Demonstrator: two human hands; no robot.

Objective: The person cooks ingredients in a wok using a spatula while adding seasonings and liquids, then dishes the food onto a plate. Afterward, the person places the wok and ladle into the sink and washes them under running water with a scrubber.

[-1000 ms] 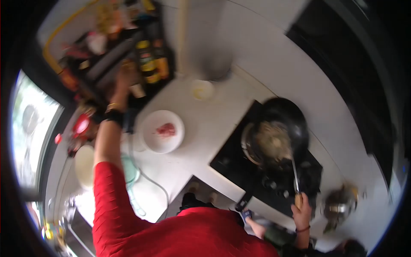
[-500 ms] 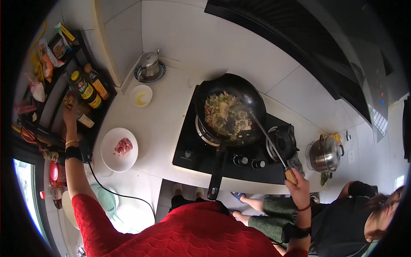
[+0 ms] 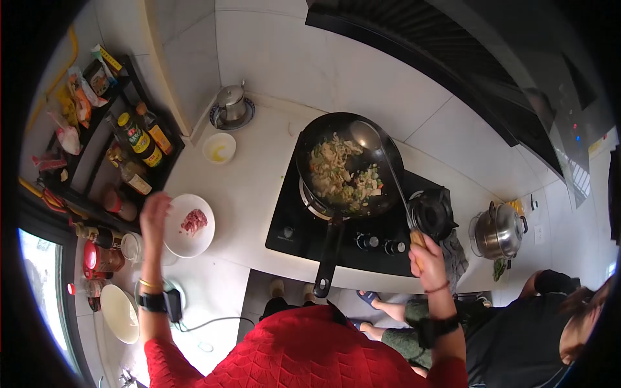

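Note:
My right hand (image 3: pixel 429 264) is wrapped around the wooden handle of a metal ladle (image 3: pixel 366 135). The ladle's bowl hovers over the far right side of a black wok (image 3: pixel 385 184). Chopped meat and green pieces (image 3: pixel 336 173) lie in the wok, which sits on the left burner. My left hand (image 3: pixel 154 216), slightly blurred, is at the left rim of a white bowl (image 3: pixel 178 242); its fingers look stretched out with nothing visible in them. Raw diced meat (image 3: pixel 193 222) lies in that bowl. Whether the hand touches the rim I cannot tell.
A black rack (image 3: pixel 97 168) with sauce bottles (image 3: pixel 143 143) stands at the left. A small bowl (image 3: pixel 219 149) and a metal pot (image 3: pixel 231 103) are behind. A steel pot (image 3: pixel 497 231) stands right of the stove (image 3: pixel 291 226). A person in black (image 3: pixel 517 336) is at my right.
My left hand has come away from the bottles on the rack toward me, to the meat bowl. The ladle has lifted out of the food, and my right hand has shifted slightly left.

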